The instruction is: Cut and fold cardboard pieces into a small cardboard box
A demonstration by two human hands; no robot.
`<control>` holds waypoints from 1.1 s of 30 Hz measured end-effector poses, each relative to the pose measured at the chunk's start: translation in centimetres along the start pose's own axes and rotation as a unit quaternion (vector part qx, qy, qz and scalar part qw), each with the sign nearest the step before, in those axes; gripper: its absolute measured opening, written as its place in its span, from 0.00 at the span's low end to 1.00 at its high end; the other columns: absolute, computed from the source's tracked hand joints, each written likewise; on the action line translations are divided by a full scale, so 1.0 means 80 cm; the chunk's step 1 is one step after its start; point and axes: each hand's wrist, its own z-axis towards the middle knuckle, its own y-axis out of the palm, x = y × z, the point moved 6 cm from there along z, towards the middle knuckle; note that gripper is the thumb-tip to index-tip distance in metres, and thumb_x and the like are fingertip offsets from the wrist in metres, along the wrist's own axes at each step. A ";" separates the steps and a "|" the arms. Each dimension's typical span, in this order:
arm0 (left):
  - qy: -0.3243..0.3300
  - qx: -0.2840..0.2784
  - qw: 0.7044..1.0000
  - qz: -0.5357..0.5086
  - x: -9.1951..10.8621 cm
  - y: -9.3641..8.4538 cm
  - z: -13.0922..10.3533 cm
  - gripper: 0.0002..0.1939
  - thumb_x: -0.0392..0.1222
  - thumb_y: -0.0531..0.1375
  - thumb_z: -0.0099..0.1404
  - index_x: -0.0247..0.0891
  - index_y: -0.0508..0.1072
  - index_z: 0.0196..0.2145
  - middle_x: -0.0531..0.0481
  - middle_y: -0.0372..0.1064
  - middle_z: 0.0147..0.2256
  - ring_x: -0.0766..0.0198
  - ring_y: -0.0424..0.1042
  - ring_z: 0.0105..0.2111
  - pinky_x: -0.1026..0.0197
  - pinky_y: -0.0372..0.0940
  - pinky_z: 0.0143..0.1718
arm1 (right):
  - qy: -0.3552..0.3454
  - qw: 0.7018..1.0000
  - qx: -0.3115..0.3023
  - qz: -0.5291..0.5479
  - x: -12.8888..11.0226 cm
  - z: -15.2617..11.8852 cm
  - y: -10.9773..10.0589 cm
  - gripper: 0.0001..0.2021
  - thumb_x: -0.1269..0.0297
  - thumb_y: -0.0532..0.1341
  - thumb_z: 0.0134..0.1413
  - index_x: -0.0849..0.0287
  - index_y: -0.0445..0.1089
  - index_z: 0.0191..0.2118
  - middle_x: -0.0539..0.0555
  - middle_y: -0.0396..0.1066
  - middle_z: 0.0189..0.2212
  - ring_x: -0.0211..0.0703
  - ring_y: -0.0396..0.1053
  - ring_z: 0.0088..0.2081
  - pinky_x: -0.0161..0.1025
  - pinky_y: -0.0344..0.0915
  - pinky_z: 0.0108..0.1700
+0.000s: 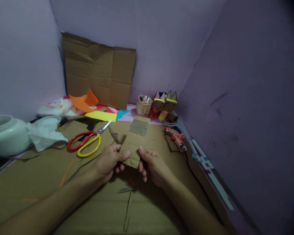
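Between my two hands is a small folded piece of brown cardboard (131, 148), held a little above the work surface. My left hand (110, 160) pinches its left side, thumb on top and fingers beneath. On the right edge, my right hand (153, 163) grips with thumb and curled fingers. Left of the hands lie open-bladed scissors (89, 140) with one red and one yellow handle. Just beyond the held piece is a flat cardboard piece with a greyish patterned patch (139, 126). Thin cardboard scraps (126, 190) lie in front of the hands.
A large cardboard sheet (100, 70) leans on the back wall. Coloured paper (101, 116), a pen holder (143, 106) and cardboard tube figures (163, 104) stand behind. A white pot (9, 135) is at left; a glue gun with patterned wrapping (175, 137) and cord lies right.
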 end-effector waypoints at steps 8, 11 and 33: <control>0.006 0.019 1.000 0.021 0.004 -0.001 -0.003 0.19 0.49 0.63 0.41 0.33 0.65 0.26 0.56 0.64 0.14 0.76 0.56 0.10 0.74 0.47 0.08 | 0.009 0.999 0.019 -0.026 0.003 -0.001 -0.004 0.24 0.40 0.62 0.35 0.58 0.60 0.17 0.43 0.60 0.07 0.28 0.50 0.07 0.27 0.49 0.07; 0.029 0.034 0.997 0.055 0.007 -0.004 -0.004 0.18 0.49 0.62 0.43 0.33 0.66 0.28 0.56 0.64 0.15 0.75 0.56 0.11 0.73 0.49 0.09 | -0.013 0.998 0.044 -0.036 -0.001 -0.001 -0.008 0.23 0.43 0.63 0.37 0.60 0.59 0.16 0.43 0.59 0.07 0.26 0.50 0.08 0.25 0.47 0.08; 0.359 0.091 0.852 0.371 0.050 0.021 -0.057 0.15 0.35 0.54 0.57 0.38 0.52 0.16 0.59 0.48 0.16 0.72 0.52 0.17 0.67 0.46 0.18 | -0.125 0.964 -0.035 0.232 -0.034 -0.011 -0.004 0.12 0.61 0.69 0.41 0.57 0.73 0.35 0.49 0.77 0.34 0.36 0.74 0.33 0.27 0.73 0.28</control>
